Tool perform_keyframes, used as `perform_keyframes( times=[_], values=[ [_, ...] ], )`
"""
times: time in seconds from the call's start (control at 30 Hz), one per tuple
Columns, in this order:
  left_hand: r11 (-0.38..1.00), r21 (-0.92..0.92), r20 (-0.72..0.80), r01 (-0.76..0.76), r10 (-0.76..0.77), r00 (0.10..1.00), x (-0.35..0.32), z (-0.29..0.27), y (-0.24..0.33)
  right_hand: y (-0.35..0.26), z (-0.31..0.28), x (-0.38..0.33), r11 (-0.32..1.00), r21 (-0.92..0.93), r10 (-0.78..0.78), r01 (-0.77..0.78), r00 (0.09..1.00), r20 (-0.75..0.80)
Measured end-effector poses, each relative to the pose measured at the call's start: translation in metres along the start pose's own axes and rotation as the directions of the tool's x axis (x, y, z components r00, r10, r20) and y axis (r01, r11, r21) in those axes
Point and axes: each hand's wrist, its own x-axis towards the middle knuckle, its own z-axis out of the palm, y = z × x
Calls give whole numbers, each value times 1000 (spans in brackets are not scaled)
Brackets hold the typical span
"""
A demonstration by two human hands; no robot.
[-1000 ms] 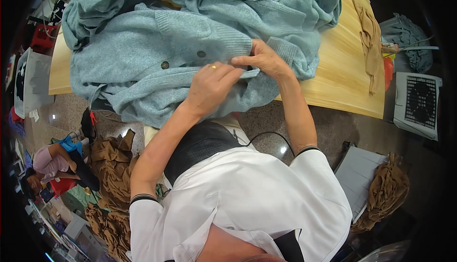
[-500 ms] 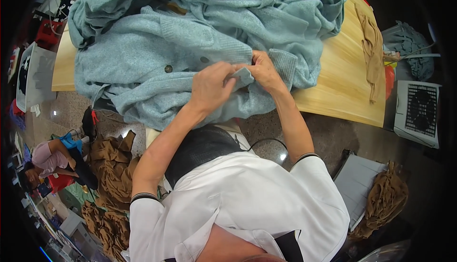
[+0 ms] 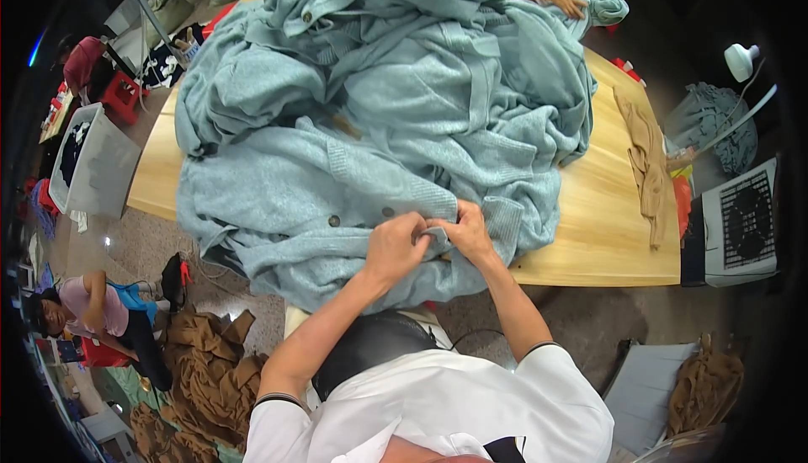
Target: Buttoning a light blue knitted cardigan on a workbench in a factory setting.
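Observation:
A pale blue-green knitted cardigan (image 3: 261, 181) with dark buttons lies at the near edge of the table, its front hanging over. My left hand (image 3: 392, 250) pinches the ribbed front edge with thumb and fingers. Right beside it, my right hand (image 3: 468, 234) grips the same edge, and a small fold of knit shows between the two hands. Whatever lies under the fingertips is hidden. One dark button (image 3: 333, 220) shows left of my hands, and another (image 3: 388, 211) sits just above my left hand.
More blue-green knitwear (image 3: 404, 84) is heaped behind on the wooden table (image 3: 589, 248). A brown garment (image 3: 646, 168) lies at the right. Across the table a person's hand (image 3: 571, 4) touches similar knitwear. A grey bin (image 3: 105, 164) stands left; brown garments (image 3: 206, 358) lie on the floor.
The view has tilted up, so the heap, my hands and the table appear lower. A person in a striped top now shows at the far side. Both hands stay on the cardigan's edge.

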Motion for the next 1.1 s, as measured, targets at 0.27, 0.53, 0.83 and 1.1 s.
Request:
perform_keyframes(
  times=[0.27,0.53,0.83,1.1],
  values=[
    [992,-37,115,124,-119,986,8,-6,0,-5,-3,-3,997,-73,-16,17,1000,13],
    [966,-137,233,219,-183,955,21,-16,-17,-15,-15,-16,999,-33,21,-16,988,155],
    [935,-239,362,262,-165,917,22,-25,-22,-7,3,-20,989,-102,-110,106,993,-35],
    [973,-155,338,173,-113,934,20,-22,-20,-12,6,-17,986,-159,-53,43,997,-55]
  ],
)
